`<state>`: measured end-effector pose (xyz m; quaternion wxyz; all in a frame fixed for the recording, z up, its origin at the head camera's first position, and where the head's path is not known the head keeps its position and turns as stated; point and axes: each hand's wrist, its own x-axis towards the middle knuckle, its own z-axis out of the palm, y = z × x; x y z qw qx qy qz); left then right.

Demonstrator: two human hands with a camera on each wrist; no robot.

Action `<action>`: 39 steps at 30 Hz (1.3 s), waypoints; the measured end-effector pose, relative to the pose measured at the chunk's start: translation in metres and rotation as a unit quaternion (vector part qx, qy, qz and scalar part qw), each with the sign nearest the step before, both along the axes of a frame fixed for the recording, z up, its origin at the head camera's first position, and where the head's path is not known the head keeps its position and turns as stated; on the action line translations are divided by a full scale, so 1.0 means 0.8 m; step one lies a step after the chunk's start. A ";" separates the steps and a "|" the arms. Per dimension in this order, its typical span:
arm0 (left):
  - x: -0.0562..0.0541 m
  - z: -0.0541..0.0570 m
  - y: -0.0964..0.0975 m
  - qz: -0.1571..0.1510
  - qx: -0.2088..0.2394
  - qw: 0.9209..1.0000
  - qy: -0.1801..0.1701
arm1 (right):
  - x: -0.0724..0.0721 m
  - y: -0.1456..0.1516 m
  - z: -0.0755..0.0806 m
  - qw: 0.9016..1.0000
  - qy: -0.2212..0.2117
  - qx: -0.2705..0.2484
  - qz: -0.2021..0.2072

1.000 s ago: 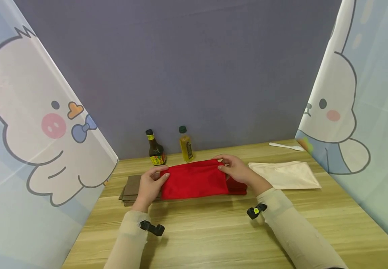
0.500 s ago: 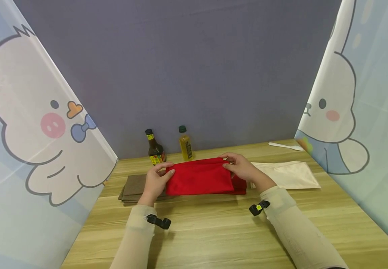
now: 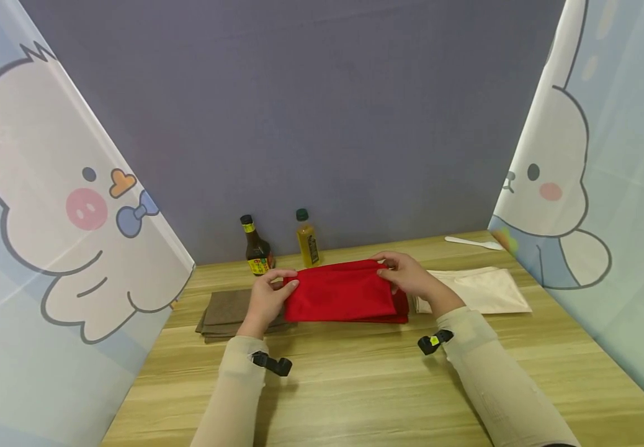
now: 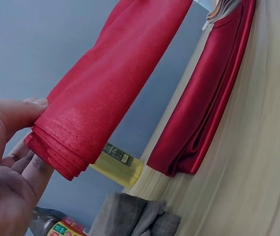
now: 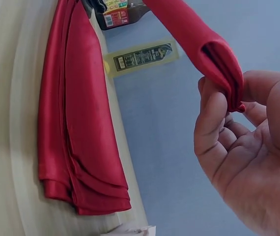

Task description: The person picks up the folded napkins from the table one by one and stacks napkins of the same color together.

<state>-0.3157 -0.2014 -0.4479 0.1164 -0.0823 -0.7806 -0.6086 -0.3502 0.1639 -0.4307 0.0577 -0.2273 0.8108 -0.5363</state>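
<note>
My left hand (image 3: pixel 266 302) and right hand (image 3: pixel 410 278) hold a folded bright red cloth (image 3: pixel 340 294) between them, each pinching an end near the top edge. In the left wrist view, the thumb lies on the held cloth (image 4: pixel 105 83) and its stacked layers show at the end. The right wrist view has thumb and fingers pinching the other end, where a fold gapes open. Below it, apart from it, another folded red cloth (image 5: pixel 88 123) lies on the table; in the head view it is mostly hidden.
Folded grey-brown cloths (image 3: pixel 226 311) lie to the left, a folded cream cloth (image 3: pixel 481 290) to the right. At the back stand a dark sauce bottle (image 3: pixel 258 249) and a yellow oil bottle (image 3: pixel 308 244). A white utensil (image 3: pixel 471 243) lies at the back right of the wooden table (image 3: pixel 355 385).
Both hands have moved to the right with the held red cloth, also slightly up in the view. It now covers more of the lower red cloth, and more of the grey-brown cloths shows.
</note>
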 end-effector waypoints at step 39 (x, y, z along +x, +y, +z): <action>-0.020 -0.040 0.045 -0.058 0.011 0.997 -0.054 | -0.022 0.030 -0.036 0.997 -0.051 0.030 -0.049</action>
